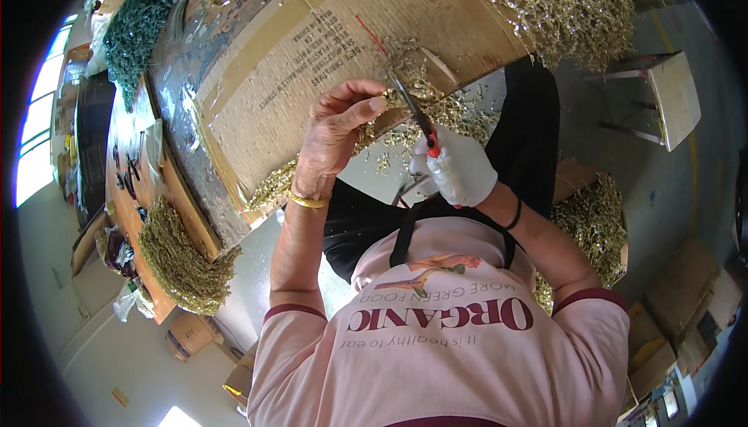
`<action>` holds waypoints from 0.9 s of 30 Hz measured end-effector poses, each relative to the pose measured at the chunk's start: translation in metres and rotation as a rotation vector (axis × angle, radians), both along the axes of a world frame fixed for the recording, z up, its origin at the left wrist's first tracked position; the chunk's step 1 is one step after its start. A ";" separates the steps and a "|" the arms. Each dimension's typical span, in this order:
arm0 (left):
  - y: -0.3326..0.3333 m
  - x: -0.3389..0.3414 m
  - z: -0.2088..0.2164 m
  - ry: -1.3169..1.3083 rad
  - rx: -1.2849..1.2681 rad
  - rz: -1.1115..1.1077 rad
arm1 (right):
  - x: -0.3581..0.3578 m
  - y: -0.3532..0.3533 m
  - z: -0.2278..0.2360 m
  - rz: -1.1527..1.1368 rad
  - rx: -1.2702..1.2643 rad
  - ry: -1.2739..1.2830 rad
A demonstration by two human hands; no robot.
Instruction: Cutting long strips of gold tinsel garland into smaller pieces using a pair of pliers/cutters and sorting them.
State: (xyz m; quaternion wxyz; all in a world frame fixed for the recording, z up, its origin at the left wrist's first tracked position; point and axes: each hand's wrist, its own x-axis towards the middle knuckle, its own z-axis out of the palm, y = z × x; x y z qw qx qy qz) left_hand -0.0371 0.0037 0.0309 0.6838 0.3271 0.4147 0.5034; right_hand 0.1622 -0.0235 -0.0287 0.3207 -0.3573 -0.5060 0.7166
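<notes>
My left hand (340, 128), bare with a gold bangle at the wrist, pinches a gold glittery sprig (396, 100) between thumb and fingers. In a white glove, my right hand (465, 171) grips a pair of scissors (423, 119) with red handles and dark blades. The blades point up and left, close by the sprig and the left fingertips. Whether they touch the sprig I cannot tell. Below both hands, loose gold trimmings (456, 119) lie along the near edge of a flat cardboard sheet (265, 76) and over my lap.
Gold glittery bunches lie in a large pile (557, 6) at the far right. Another gold bunch (183, 259) rests on a wooden board (167, 193) at left, near hand tools. A teal bunch (140, 33) sits far left. A stool (662, 100) stands at right, above a gold-filled box (592, 224).
</notes>
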 end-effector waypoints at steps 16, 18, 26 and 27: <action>-0.021 0.009 0.028 0.881 0.720 0.144 | -0.044 0.049 0.018 -0.153 0.533 -0.182; -0.022 0.009 0.004 1.114 0.885 0.215 | -0.035 0.053 0.004 -0.185 0.752 -0.349; -0.110 -0.092 0.012 1.634 0.455 0.327 | -0.030 0.057 0.057 -0.393 -0.121 0.019; -0.122 -0.110 0.009 1.471 0.379 0.357 | -0.026 0.062 0.058 -0.402 -0.113 -0.016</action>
